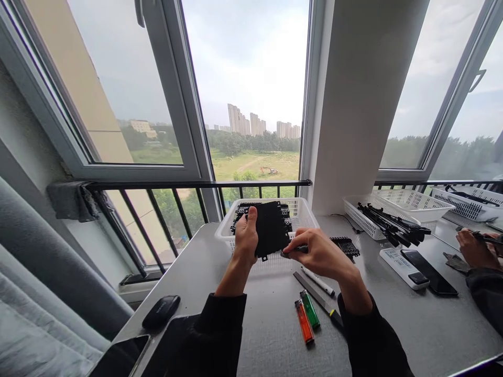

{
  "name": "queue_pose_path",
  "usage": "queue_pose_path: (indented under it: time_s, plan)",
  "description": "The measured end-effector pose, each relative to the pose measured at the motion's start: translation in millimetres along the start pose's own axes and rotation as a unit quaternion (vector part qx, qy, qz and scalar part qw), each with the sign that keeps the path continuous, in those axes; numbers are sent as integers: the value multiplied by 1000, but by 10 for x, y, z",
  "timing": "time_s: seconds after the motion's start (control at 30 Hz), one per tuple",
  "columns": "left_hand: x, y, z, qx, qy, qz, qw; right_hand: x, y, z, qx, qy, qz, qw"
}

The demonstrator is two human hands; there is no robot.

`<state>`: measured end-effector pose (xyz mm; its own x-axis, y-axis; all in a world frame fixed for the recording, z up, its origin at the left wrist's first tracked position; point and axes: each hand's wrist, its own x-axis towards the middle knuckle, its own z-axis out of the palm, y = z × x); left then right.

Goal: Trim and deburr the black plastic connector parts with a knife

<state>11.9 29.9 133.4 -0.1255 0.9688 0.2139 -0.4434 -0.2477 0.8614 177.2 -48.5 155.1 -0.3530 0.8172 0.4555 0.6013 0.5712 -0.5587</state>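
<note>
My left hand (247, 235) grips a flat black plastic panel (271, 228) by its left side, thumb on its face. The panel is tilted up toward me and has small tabs along its edges. In my right hand (320, 251) is a slim dark tool (296, 251), pinched between thumb and fingers. Its tip meets the panel's lower right corner; the exact kind of tool cannot be made out. Behind the panel stands a white plastic basket (304, 212) with black plastic parts in it. Another black ribbed part (345, 246) lies just beyond my right hand.
On the table (271, 324) lie a red lighter (304, 322), a green lighter (310, 310), a flat file (314, 293) and a white pen (318, 281). A black mouse (161, 311) is at left. Rightward are a phone (428, 272), baskets (363, 222) and a co-worker's hand (475, 248).
</note>
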Motion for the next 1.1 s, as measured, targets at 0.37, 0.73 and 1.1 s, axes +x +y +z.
queue_pose_path:
  time_s: [0.37, 0.73, 1.1]
  plan:
    - [-29, -80, 44, 36, -65, -7, 997, -39, 50, -241, 74, 249, -17, 966]
    - [-113, -191, 162, 97, -146, 31, 984, 136, 95, 66, -31, 288, 10, 957]
    - [-15, -110, 50, 11, 8, 30, 999, -3, -77, 47, -35, 26, 7, 999]
